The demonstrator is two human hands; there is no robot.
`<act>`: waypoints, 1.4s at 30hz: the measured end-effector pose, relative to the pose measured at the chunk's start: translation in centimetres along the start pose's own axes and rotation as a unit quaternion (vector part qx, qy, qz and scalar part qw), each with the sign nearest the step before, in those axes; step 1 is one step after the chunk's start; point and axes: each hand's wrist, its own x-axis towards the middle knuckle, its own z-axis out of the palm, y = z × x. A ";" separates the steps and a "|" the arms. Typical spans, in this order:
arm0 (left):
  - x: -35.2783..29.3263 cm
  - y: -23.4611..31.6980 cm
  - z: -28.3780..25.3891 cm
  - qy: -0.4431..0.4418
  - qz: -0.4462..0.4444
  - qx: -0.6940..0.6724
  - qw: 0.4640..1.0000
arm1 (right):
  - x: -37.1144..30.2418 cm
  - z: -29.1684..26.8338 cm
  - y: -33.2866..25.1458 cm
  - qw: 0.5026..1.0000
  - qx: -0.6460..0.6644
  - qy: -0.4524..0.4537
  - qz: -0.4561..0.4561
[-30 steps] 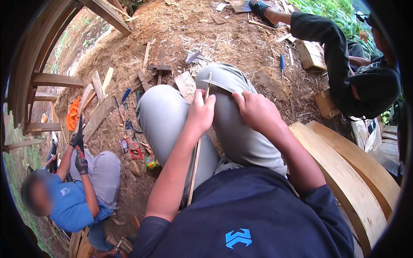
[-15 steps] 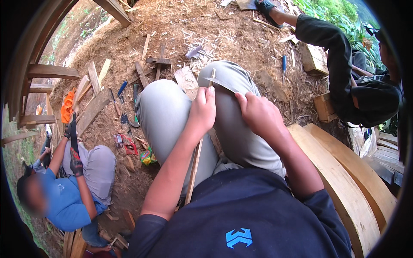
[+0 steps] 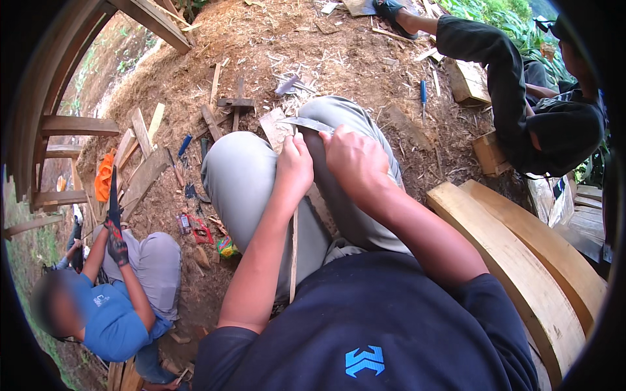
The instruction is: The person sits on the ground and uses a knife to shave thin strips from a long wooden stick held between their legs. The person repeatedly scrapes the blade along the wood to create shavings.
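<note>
My left hand (image 3: 295,163) is closed around a thin wooden stick (image 3: 293,257), which runs from between my knees back toward my shirt. Its upper tip shows just above my left thumb. In my closed right hand (image 3: 352,156) is a knife, its handle hidden by the fingers. The knife's bare blade (image 3: 301,122) points left and lies across the stick's top end, above my right knee. Whether the edge bites into the wood, I cannot tell. Both hands are over my lap, close together.
At left a seated person in blue (image 3: 107,313) holds a dark long blade (image 3: 113,195) upright. Another person in dark clothes (image 3: 554,137) sits at right. Curved timber planks (image 3: 515,280) lie beside my right arm. Ahead are a hammer-like wooden tool (image 3: 236,103), a blue-handled screwdriver (image 3: 423,94) and wood shavings.
My right hand has moved left with the knife, nearer to my left hand. The left hand has shifted slightly left and down with the stick. The person at left has brought both hands together.
</note>
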 end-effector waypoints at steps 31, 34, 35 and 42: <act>-1.4 -0.9 0.5 -0.099 0.004 -0.159 0.982 | -3.0 -1.4 5.9 0.992 0.119 -0.030 -0.003; -2.0 0.7 -0.8 -0.139 -0.041 -0.196 0.970 | -3.1 -1.8 6.2 0.993 0.106 -0.044 -0.001; -2.5 1.7 -1.2 -0.154 -0.063 -0.211 0.963 | -3.0 -1.9 6.3 0.994 0.100 -0.050 -0.001; -2.9 2.4 -1.9 -0.171 -0.070 -0.152 0.971 | -3.4 -2.9 5.8 0.995 0.077 -0.069 -0.008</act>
